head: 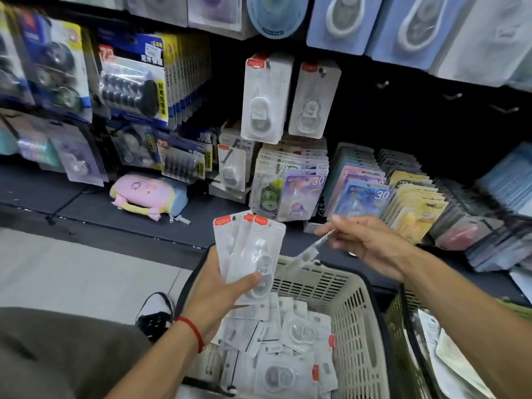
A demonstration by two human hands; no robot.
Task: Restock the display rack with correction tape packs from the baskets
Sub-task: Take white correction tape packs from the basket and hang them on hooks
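Fingers (pixel 247 279) of my left hand (pixel 218 289) curl around a small fan of correction tape packs (pixel 250 249), thumb pressed across the front of the nearest one, red header tabs pointing up. My right hand (pixel 371 243) sits to the right of that fan and a little higher, its fingertips pinching a single pack (pixel 305 253) by one end; I see that pack edge-on and blurred, slanting down toward the left hand's bundle without touching it.

Directly below both hands stands the cream plastic basket (pixel 354 312), its floor heaped with more loose packs (pixel 282 341) lying flat at all angles. Just right of it I make out the rim of a second, darker basket (pixel 403 326) with a few packs inside.

Above my left fingers, two rows of the same white packs hang on the rack's hooks (pixel 264 99), side by side. Up and to the right of my right hand, three bare hooks (pixel 452 96) stick out from the dark back panel. Coloured tape packs stand in tilted rows (pixel 359 191) just beyond my right fingertips. Off to the left of my left hand, a pink pouch (pixel 144 194) lies on the low shelf. A red string (pixel 191 331) circles my left wrist.
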